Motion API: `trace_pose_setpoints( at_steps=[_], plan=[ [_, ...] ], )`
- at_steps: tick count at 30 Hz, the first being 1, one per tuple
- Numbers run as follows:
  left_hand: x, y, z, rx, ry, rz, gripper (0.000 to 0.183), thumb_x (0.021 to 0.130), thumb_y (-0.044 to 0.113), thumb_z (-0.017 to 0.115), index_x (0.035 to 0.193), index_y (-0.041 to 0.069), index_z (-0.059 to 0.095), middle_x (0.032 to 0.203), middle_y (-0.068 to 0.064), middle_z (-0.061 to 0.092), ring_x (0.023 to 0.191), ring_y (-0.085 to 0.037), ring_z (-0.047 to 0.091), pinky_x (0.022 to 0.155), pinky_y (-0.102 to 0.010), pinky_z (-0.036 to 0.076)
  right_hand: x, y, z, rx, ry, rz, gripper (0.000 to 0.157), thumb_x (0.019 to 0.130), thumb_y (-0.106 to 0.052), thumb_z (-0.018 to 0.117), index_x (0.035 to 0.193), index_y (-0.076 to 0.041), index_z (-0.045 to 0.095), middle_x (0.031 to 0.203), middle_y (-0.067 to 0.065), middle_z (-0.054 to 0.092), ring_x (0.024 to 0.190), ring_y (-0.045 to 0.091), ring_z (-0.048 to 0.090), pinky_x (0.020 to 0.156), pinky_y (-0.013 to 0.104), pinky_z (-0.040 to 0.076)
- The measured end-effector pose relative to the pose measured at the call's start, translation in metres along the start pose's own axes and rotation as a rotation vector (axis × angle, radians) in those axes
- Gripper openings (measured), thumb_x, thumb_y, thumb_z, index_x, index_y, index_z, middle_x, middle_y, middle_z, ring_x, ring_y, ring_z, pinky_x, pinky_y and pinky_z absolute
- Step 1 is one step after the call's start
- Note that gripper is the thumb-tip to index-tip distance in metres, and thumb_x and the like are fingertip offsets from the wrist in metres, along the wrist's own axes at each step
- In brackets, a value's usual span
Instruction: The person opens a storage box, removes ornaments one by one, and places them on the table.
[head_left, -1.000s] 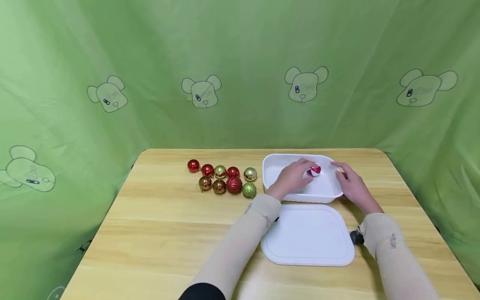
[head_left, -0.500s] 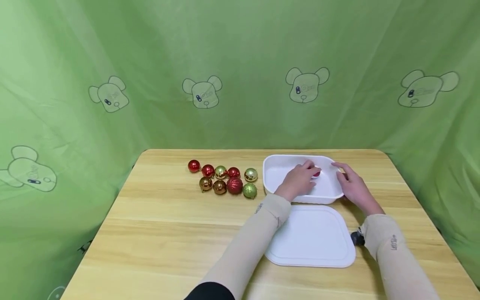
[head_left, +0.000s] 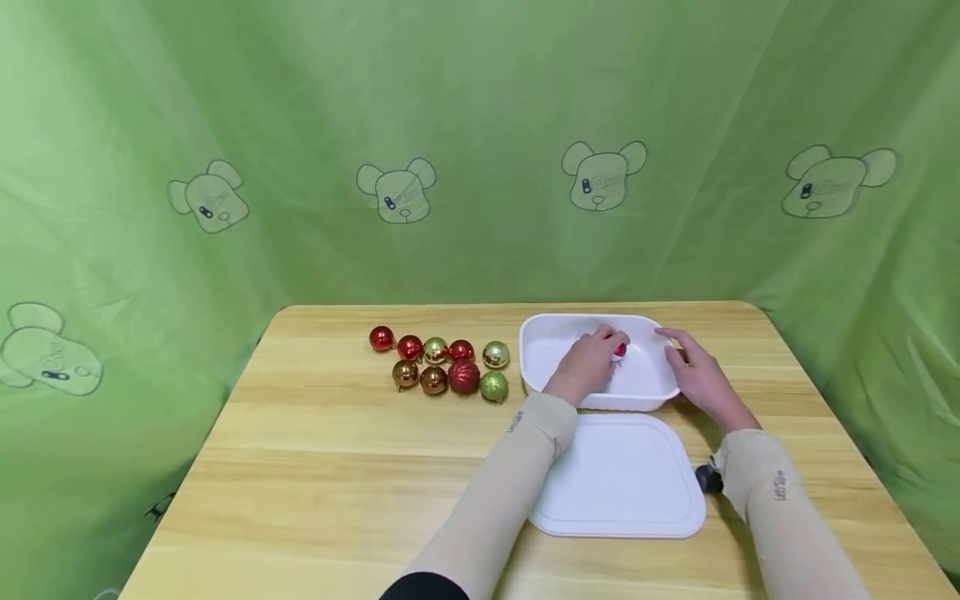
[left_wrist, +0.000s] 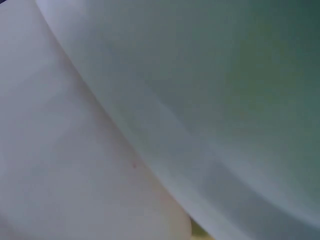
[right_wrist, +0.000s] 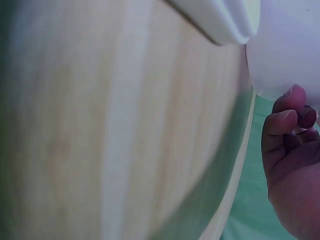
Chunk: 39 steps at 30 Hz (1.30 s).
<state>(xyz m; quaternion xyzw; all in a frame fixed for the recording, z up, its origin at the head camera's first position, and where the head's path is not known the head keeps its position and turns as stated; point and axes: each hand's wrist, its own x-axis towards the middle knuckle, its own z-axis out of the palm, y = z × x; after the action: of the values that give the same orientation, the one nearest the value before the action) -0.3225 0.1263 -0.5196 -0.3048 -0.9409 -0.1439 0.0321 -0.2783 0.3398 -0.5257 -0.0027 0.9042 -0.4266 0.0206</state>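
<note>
In the head view, a deep white plastic box [head_left: 647,367] stands at the back right of the table. My left hand [head_left: 587,362] reaches into it over the front wall and holds a small red-and-white Christmas ball [head_left: 619,352], partly covered by the fingers. At the box's right rim my right hand [head_left: 705,379] grips the wall, thumb on the rim. The right wrist view shows the fingers of the right hand [right_wrist: 295,165] bent, with tips against the box's outer side [right_wrist: 287,47]. Pale, blurred surfaces fill the left wrist view, hiding that hand.
A flat white lid [head_left: 622,483] lies in front of the box. Left of the box, several Christmas balls sit in two loose rows, among them a dark red one [head_left: 463,377] and a glittery green one [head_left: 494,386]. A green curtain [head_left: 480,233] hangs behind the wooden table [head_left: 337,475].
My left hand has shifted right over the red-and-white ball, its fingers now covering more of it. The right hand stays at the box's rim. The head view has tilted slightly.
</note>
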Motion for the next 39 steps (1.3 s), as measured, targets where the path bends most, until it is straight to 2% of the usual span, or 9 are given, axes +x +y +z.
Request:
trace_pose_setpoints(
  at_steps=[5,8,13,18,25,34,39],
  plan=[
    [-0.003,0.0,-0.001,0.004,0.023,0.015,0.021,0.104,0.02,0.064,0.125,0.025,0.063,0.118,0.006,0.057,0.088,-0.013,0.056,0.084,-0.021,0.048,0.0,0.0,0.0,0.0,-0.001,-0.006,0.055,0.113,-0.041,0.029,0.163,-0.017,0.029,0.118,0.032,0.056,0.059,0.021,0.056,0.051,0.036,0.052],
    [-0.005,0.0,-0.003,-0.009,0.022,0.027,0.02,0.104,0.021,0.063,0.124,0.025,0.065,0.117,0.005,0.057,0.087,-0.012,0.056,0.083,-0.021,0.047,-0.001,0.0,0.0,-0.006,0.004,-0.007,0.055,0.113,-0.041,0.029,0.163,-0.017,0.03,0.116,0.032,0.056,0.059,0.021,0.056,0.05,0.035,0.052],
    [-0.007,-0.002,-0.004,-0.065,0.008,0.034,0.02,0.104,0.02,0.065,0.123,0.024,0.066,0.115,0.005,0.058,0.085,-0.013,0.057,0.084,-0.021,0.05,-0.001,0.001,0.001,-0.005,0.002,-0.003,0.055,0.113,-0.042,0.029,0.163,-0.017,0.03,0.123,0.033,0.056,0.061,0.021,0.057,0.052,0.035,0.053],
    [-0.009,-0.005,-0.008,-0.109,0.021,0.044,0.019,0.104,0.02,0.064,0.123,0.024,0.066,0.117,0.004,0.06,0.09,-0.013,0.062,0.088,-0.021,0.053,0.0,0.001,0.001,-0.012,0.0,-0.007,0.055,0.113,-0.042,0.029,0.163,-0.018,0.031,0.122,0.032,0.056,0.061,0.021,0.056,0.051,0.034,0.052],
    [-0.013,-0.008,-0.017,-0.145,0.023,0.073,0.022,0.104,0.019,0.064,0.125,0.022,0.067,0.122,0.004,0.06,0.102,-0.009,0.062,0.097,-0.016,0.05,0.001,0.002,-0.001,-0.032,0.015,-0.027,0.055,0.113,-0.042,0.03,0.161,-0.017,0.033,0.112,0.03,0.057,0.057,0.02,0.055,0.049,0.034,0.051],
    [-0.022,-0.013,-0.026,-0.178,0.064,0.128,0.023,0.102,0.014,0.066,0.124,0.022,0.068,0.124,0.005,0.061,0.104,-0.009,0.063,0.097,-0.016,0.05,0.003,-0.004,-0.002,-0.037,-0.004,-0.008,0.056,0.112,-0.044,0.028,0.163,-0.02,0.03,0.113,0.028,0.056,0.06,0.023,0.056,0.051,0.035,0.052],
    [-0.029,-0.014,-0.033,-0.19,0.061,0.159,0.023,0.103,0.014,0.064,0.124,0.022,0.067,0.126,0.003,0.061,0.108,-0.01,0.063,0.098,-0.018,0.05,0.002,-0.003,-0.002,-0.045,0.005,-0.019,0.055,0.113,-0.041,0.029,0.162,-0.017,0.032,0.121,0.032,0.058,0.066,0.021,0.059,0.054,0.033,0.053]
  ],
)
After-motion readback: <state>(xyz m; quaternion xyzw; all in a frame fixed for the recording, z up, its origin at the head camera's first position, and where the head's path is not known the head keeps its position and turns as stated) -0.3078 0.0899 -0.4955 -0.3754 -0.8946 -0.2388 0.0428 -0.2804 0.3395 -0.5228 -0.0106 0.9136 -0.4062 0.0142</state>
